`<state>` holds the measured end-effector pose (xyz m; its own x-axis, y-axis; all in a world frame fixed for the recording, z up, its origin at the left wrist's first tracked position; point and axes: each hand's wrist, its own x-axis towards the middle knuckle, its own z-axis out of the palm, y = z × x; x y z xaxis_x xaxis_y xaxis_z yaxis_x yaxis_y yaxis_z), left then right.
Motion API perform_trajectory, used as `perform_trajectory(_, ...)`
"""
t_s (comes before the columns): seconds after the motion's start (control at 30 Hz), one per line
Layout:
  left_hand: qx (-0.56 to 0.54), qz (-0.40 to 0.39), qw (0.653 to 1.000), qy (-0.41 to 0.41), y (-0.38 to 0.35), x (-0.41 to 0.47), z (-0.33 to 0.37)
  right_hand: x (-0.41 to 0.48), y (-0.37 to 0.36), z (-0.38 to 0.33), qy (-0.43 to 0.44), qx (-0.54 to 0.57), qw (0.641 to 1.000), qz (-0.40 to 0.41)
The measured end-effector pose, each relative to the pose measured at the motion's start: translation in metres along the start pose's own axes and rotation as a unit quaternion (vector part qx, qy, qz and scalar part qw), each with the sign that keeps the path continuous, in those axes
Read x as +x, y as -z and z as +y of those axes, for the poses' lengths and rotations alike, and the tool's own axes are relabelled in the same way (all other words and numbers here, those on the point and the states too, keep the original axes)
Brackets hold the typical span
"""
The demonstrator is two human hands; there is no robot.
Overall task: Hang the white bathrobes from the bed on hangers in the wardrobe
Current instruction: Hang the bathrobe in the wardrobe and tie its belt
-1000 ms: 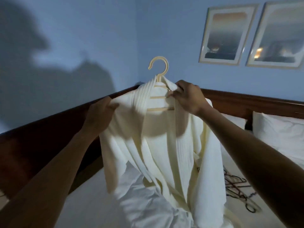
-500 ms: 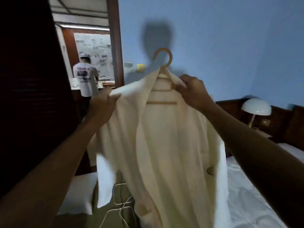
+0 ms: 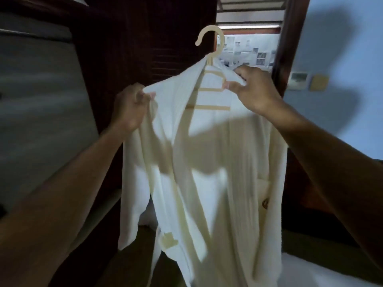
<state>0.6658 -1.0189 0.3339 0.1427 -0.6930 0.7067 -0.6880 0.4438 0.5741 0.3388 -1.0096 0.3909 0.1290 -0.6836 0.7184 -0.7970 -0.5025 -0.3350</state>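
Up in the center of the frame hangs the white bathrobe (image 3: 207, 162), draped on a cream hanger (image 3: 211, 89), hook standing free at the top. The left hand (image 3: 130, 108), center left, has its fingers curled tight on the robe's shoulder edge. The right hand (image 3: 255, 90), upper center right, pinches cloth at the hanger's other arm. The robe falls open down the middle. Behind it are a dark louvered panel (image 3: 145, 38), a doorway (image 3: 248, 48) and a blue wall (image 3: 342, 59) at right.
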Motion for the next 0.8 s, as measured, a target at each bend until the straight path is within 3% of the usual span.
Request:
perform_trajectory(0.3,0.181,0.047,0.982,0.017,0.039,0.088,-0.133,0.118,-0.159,-0.032,0.04,0.053,0.996,-0.063)
perform_trajectory(0.8,0.245,0.156,0.95,0.115,0.035,0.273,-0.344,0.357,-0.419,-0.029,0.177,0.193,0.959,-0.112)
